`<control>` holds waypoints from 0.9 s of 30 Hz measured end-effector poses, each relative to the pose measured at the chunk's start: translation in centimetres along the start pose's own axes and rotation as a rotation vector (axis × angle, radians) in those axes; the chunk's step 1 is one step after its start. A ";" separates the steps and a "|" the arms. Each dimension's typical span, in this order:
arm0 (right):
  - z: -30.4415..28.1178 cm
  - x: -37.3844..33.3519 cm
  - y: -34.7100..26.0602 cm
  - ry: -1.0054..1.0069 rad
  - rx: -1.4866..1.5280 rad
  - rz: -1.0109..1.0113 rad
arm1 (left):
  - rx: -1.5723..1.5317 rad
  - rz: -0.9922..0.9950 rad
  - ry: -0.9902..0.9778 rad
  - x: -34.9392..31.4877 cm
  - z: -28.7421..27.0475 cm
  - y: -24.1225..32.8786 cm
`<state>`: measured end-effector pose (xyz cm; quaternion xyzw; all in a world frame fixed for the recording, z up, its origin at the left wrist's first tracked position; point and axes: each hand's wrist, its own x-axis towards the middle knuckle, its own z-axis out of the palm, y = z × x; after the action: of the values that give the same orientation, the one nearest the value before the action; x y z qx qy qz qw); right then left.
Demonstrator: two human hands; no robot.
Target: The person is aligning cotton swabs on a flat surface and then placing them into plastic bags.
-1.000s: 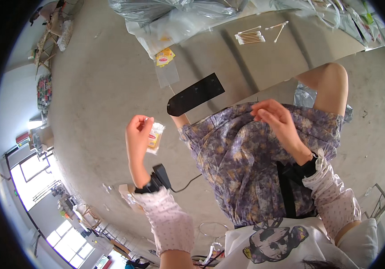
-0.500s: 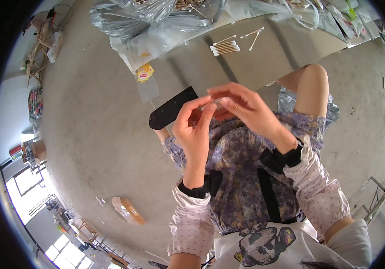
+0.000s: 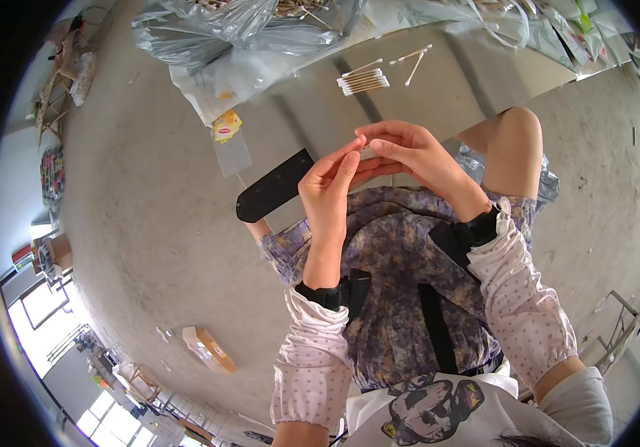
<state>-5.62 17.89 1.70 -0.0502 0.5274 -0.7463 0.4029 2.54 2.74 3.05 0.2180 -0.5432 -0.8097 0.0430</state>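
Both hands, left and right, pinch small clear packet above lap; table edge just beyond.

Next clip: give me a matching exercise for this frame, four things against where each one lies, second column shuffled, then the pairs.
Things:
1. bundle of cotton swabs
2. black flat strip
3. small orange box
4. yellow packet

Places:
A. on the concrete floor, off to the person's left
B. on the grey board, beyond both hands
C. at the edge of the clear plastic sheet
D. at the board's near edge, just left of the left hand

Pairs: 1-B, 2-D, 3-A, 4-C
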 end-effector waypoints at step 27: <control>0.5 0.1 0.2 0.011 -0.015 -0.019 | 0.196 0.199 0.044 0.0 0.5 -1.2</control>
<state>-5.36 17.44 1.68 -0.0538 0.5347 -0.7464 0.3926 2.56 3.68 2.15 0.1839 -0.6375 -0.7395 0.1136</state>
